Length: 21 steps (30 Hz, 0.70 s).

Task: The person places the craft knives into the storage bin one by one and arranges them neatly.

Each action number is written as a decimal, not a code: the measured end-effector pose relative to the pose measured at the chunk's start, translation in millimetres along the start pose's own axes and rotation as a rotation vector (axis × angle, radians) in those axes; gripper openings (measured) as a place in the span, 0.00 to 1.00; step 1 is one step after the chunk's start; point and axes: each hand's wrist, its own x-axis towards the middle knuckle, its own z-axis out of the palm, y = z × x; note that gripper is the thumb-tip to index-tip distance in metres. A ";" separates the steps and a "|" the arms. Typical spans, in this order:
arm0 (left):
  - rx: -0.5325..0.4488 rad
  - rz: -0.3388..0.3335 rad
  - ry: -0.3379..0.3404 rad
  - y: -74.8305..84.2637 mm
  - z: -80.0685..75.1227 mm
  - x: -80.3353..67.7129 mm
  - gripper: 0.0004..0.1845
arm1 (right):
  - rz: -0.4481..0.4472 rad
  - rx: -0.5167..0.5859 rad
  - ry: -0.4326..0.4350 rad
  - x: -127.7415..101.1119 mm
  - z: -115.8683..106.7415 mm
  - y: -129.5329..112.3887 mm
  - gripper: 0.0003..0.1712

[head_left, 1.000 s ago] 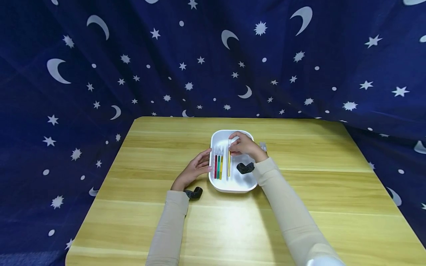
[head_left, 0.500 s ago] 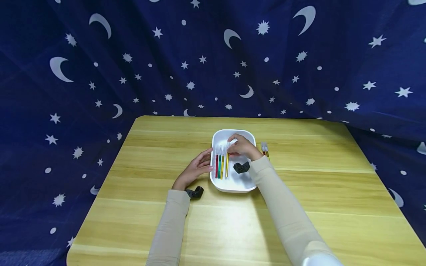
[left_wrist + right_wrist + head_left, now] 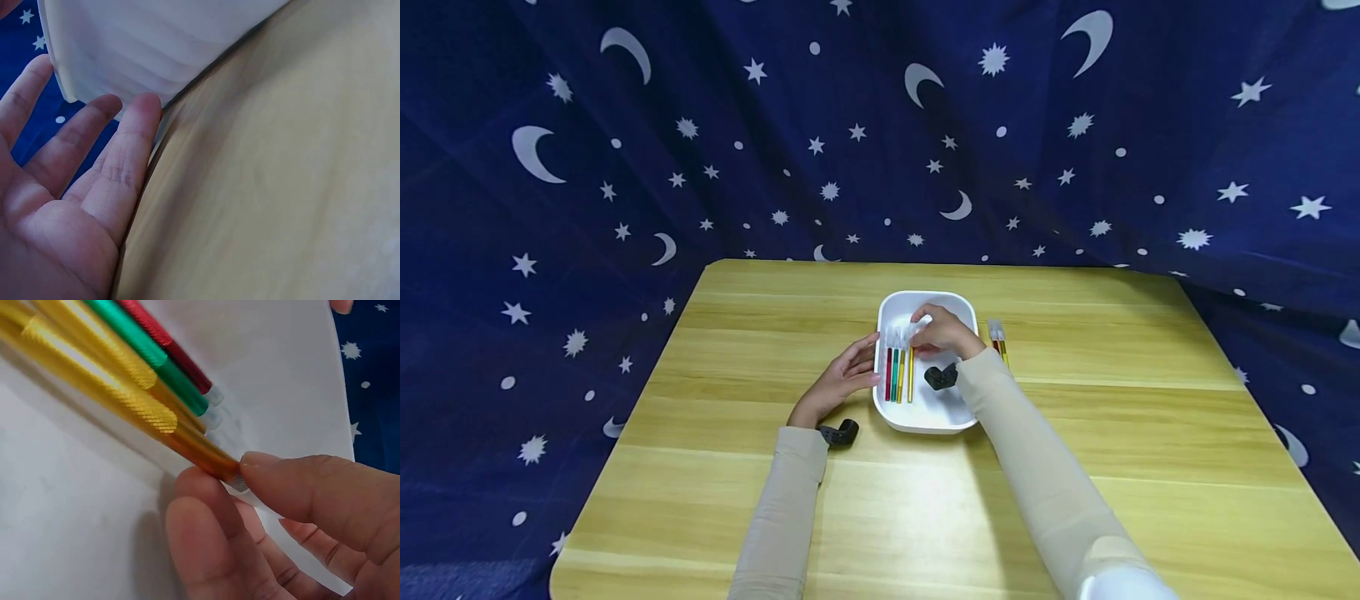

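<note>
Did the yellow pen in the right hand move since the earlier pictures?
Yes. The yellow pen has shifted left inside the white tray, closing on the three pens lying there; right hand pinches its end.

Tray's [image 3: 925, 302] right half open; pens [image 3: 897, 375] fill left.

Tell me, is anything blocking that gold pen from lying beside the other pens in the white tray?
Nothing visible. The right hand pinches the gold pen by its tip, already beside the other pens in the white tray.

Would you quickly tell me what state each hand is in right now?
Left hand: open, straight fingers resting against the white tray.
Right hand: pinching the end of a gold pen in the tray.
</note>
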 end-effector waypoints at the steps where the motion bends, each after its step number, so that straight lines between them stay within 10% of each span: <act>1: 0.001 0.001 -0.001 0.0 0.0 0.1 0.41 | 0.008 -0.009 0.006 0.3 0.6 -0.4 0.23; 21: -0.002 -0.012 0.003 -2.6 -1.2 3.2 0.41 | 0.042 -0.089 0.050 11.1 5.0 0.0 0.23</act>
